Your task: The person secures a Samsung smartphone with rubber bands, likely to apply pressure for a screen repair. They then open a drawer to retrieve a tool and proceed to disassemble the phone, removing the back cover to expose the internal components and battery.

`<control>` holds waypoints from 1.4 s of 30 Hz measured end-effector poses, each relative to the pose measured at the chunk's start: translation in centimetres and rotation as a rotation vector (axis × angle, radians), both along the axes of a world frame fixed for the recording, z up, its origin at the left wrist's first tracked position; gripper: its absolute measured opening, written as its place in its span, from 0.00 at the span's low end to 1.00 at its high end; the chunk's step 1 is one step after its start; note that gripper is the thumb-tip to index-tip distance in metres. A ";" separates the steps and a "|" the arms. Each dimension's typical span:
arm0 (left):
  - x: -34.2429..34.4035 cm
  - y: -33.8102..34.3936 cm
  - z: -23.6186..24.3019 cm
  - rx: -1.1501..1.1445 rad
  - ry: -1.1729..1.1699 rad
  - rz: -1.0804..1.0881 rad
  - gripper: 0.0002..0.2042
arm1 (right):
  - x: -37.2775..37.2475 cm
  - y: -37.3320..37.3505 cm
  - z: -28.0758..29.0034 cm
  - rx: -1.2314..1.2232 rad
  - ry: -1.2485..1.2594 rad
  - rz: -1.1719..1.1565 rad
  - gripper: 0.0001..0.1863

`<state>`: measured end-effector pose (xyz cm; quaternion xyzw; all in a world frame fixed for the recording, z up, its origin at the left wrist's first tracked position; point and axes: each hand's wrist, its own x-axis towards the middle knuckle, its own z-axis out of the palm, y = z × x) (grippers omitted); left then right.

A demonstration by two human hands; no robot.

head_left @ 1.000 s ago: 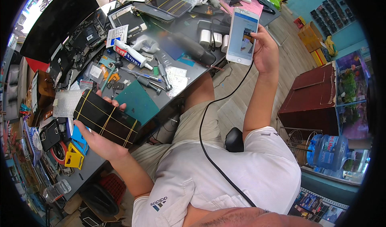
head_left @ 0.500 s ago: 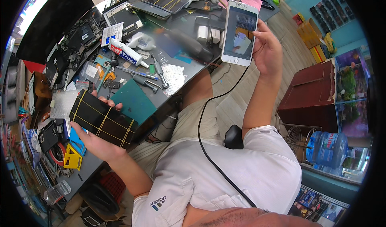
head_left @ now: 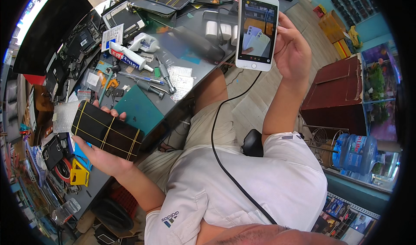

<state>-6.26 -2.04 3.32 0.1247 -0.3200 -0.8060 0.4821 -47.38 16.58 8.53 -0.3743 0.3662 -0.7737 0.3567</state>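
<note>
Banded black device (head_left: pixel 107 131) near desk edge (head_left: pixel 99 181), white phone (head_left: pixel 257 32) well apart

Both hands (head_left: pixel 104 159) (head_left: pixel 294 50) partly out of sight behind banded black slab (head_left: pixel 97 124) and white phone (head_left: pixel 258 30), blurry dark shape (head_left: pixel 200 44).

I am watching over a person who is wearing a loose white short-sleeved cloth shirt (head_left: pixel 251 175), its fabric creasing across the front and shading to grey in its folds. Beside the left sleeve (head_left: pixel 156 217), a small dark-and-blue emblem of slanting bars (head_left: pixel 170 221) is sitting with dark lettering. The right sleeve (head_left: pixel 281 147) is showing short dark stripes close to its hem. Pale beige cloth shorts (head_left: pixel 210 128) are covering the thighs, and I am seeing a smooth black cable (head_left: pixel 212 136) curving across the shirt front.
</note>
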 end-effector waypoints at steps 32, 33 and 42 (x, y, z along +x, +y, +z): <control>-0.3 0.3 0.4 0.069 0.000 0.069 0.43 | -5.3 0.4 -2.4 0.140 -0.002 -0.479 0.24; -0.3 0.3 0.4 0.072 0.002 0.068 0.43 | -5.8 0.7 -2.7 0.123 -0.008 -0.432 0.30; -0.2 0.2 0.3 0.083 0.012 0.054 0.44 | -6.2 0.6 -3.2 0.079 0.012 -0.348 0.37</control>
